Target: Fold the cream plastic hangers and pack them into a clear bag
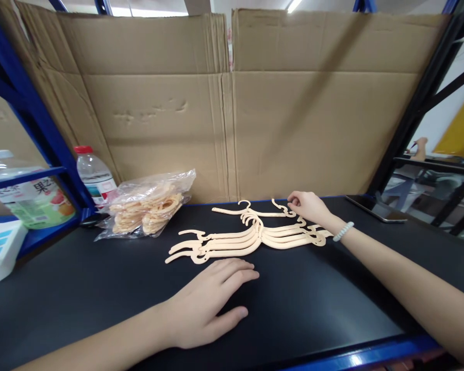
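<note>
Several cream plastic clothes hangers (232,251) lie side by side on the black table, their hooks bunched at the middle. Behind them lies another cream hanger (270,213), a little apart, with a curved end piece standing out at its right. My right hand (310,205), with a pale beaded bracelet on the wrist, is closed in a pinch at that right end; the fingertips partly hide what they grip. In front of the row, my left hand (212,301) rests palm down on the table, fingers stretched out and holding nothing.
A clear plastic bag (150,203) of cream parts lies at the back left, beside a red-capped water bottle (95,175). A dark phone or tablet (375,208) lies at the right. Cardboard (328,113) stands behind the table (313,304). A white-and-blue tray (2,252) sits far left.
</note>
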`<action>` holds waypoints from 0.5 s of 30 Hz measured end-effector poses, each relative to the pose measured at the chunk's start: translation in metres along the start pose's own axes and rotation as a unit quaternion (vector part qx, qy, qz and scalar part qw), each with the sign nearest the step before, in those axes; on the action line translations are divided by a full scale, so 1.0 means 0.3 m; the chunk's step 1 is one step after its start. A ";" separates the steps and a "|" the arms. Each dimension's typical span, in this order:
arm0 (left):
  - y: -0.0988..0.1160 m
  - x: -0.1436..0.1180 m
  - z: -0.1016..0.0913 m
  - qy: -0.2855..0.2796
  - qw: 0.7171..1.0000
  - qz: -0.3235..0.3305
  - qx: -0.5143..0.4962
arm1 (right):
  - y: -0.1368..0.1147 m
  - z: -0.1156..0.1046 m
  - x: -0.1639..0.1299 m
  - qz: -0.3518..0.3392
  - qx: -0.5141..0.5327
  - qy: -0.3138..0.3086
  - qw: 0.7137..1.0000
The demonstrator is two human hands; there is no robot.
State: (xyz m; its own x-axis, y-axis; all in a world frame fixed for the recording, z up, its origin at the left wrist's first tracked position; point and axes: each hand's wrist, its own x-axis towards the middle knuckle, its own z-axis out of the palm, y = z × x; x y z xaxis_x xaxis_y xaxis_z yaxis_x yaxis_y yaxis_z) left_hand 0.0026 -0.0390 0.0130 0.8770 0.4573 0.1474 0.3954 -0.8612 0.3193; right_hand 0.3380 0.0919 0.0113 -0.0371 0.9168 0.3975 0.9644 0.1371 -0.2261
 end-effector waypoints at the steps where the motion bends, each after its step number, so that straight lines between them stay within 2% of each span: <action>1: 0.000 0.000 -0.001 0.001 1.000 0.001 -0.002 | -0.009 0.009 0.016 0.006 -0.012 -0.008 1.000; 8: -0.002 -0.001 -0.005 0.000 1.000 0.003 -0.016 | -0.068 0.072 0.122 0.032 -0.091 -0.093 0.991; 12: -0.002 0.000 -0.008 0.005 1.000 0.008 -0.026 | -0.102 0.084 0.146 0.034 -0.118 -0.099 0.988; 15: 0.000 -0.002 -0.012 0.004 0.999 0.007 -0.040 | -0.126 0.071 0.144 0.030 -0.116 -0.080 0.990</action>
State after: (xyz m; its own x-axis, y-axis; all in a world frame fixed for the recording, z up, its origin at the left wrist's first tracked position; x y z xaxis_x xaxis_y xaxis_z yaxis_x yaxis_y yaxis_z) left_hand 0.0010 -0.0386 0.0162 0.8798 0.4478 0.1594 0.3602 -0.8469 0.3911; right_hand 0.2943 0.1342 0.0181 -0.0006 0.9708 0.2400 0.9996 0.0075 -0.0278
